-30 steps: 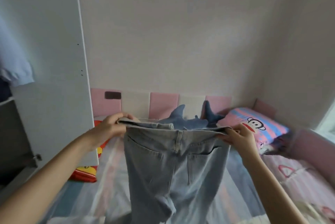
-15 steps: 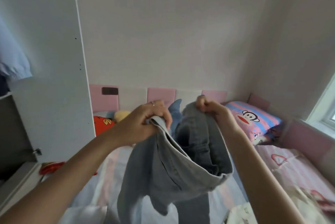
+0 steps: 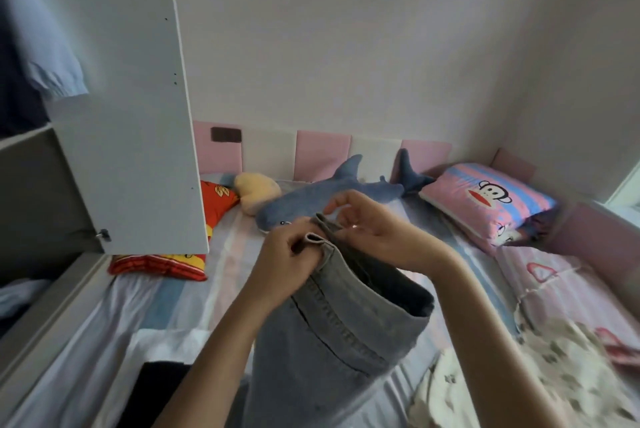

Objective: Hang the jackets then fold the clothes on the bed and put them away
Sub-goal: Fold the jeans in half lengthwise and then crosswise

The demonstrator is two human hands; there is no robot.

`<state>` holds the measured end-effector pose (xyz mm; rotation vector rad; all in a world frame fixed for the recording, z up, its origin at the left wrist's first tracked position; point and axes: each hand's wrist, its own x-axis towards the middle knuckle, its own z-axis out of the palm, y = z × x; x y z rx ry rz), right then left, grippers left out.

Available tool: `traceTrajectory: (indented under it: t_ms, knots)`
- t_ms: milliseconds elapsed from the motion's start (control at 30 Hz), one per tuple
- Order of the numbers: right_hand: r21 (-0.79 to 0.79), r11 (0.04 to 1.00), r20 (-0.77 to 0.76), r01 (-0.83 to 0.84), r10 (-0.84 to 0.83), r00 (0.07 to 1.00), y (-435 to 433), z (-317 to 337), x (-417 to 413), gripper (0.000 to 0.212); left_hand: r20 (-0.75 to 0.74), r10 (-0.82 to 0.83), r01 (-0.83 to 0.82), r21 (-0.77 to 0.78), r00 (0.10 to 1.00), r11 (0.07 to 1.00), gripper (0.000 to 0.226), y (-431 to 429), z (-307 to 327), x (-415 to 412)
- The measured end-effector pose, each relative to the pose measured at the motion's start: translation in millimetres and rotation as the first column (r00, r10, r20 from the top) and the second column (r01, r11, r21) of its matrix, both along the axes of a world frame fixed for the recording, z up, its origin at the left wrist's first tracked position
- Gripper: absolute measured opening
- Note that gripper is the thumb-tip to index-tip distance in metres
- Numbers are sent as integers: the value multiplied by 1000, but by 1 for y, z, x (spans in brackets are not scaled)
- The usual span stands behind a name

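One pair of jeans (image 3: pixel 332 323), waistband pinched together by left hand (image 3: pixel 291 254) and right hand (image 3: pixel 375 232), is part-folded; a black garment (image 3: pixel 159 389) at the bed's (image 3: pixel 173 299) near edge looks unfolded.

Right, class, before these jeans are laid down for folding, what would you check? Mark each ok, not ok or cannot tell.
1. Left hand grips the jeans at the waistband: ok.
2. Right hand pinches the waistband too: ok.
3. Waistband halves meet between the hands: ok.
4. Legs lined up: cannot tell, hidden below.
5. Bare sheet on the bed ahead: ok.
6. Wardrobe door open: ok.
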<state>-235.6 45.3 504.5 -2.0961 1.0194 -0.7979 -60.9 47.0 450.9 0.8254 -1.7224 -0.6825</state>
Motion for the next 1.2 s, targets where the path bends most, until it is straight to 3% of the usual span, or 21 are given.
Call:
traceTrajectory:
  t_ms: [67, 167, 300, 367, 433, 533, 667, 800, 933, 1000, 1100, 1133, 1200]
  knots:
    - [17, 998, 24, 65, -66, 998, 15, -14, -6, 30, -50, 148, -145, 45, 988, 988, 20, 9, -14, 8]
    - [231, 971, 296, 59, -128, 947, 47, -41, -25, 69, -87, 297, -291, 71, 951, 954, 20, 12, -22, 21]
    - [363, 898, 263, 249, -355, 897, 54, -92, -27, 111, -156, 403, -382, 146, 902, 912, 20, 11, -28, 36]
    - [468, 862, 333, 196, -377, 864, 47, -111, -15, 124, -159, 416, -398, 133, 895, 908, 19, 15, -29, 37]
    - [484, 866, 439, 126, -365, 821, 40, -124, -3, 117, -162, 398, -383, 116, 903, 916, 18, 18, -27, 34]
    - [485, 860, 501, 156, -420, 757, 39, -131, 12, 97, -168, 376, -363, 106, 911, 926, 18, 22, -27, 34]
    - [403, 882, 488, 245, -434, 757, 42, -132, 18, 27, -170, 339, -315, 157, 925, 936, 14, 25, -31, 41]
    - [262, 877, 586, 403, -477, 656, 49, -120, 30, 33, -120, 244, -232, 102, 962, 967, 31, 24, -28, 56]
    - [190, 856, 641, 480, -479, 600, 49, -105, 34, 18, -127, 181, -167, 116, 975, 979, 28, 23, -26, 64]
    - [193, 867, 643, 460, -466, 608, 51, -103, 33, 20, -142, 224, -206, 128, 964, 970, 25, 24, -29, 64]
    - [150, 903, 588, 401, -408, 699, 53, -99, 31, 37, -176, 291, -272, 124, 940, 954, 11, 25, -25, 68]
    - [122, 906, 554, 405, -401, 729, 49, -95, 29, 35, -200, 303, -279, 140, 932, 950, 6, 22, -21, 69]
    - [41, 895, 470, 443, -409, 782, 33, -80, 29, 22, -259, 353, -306, 205, 899, 930, 19, 10, -8, 70]
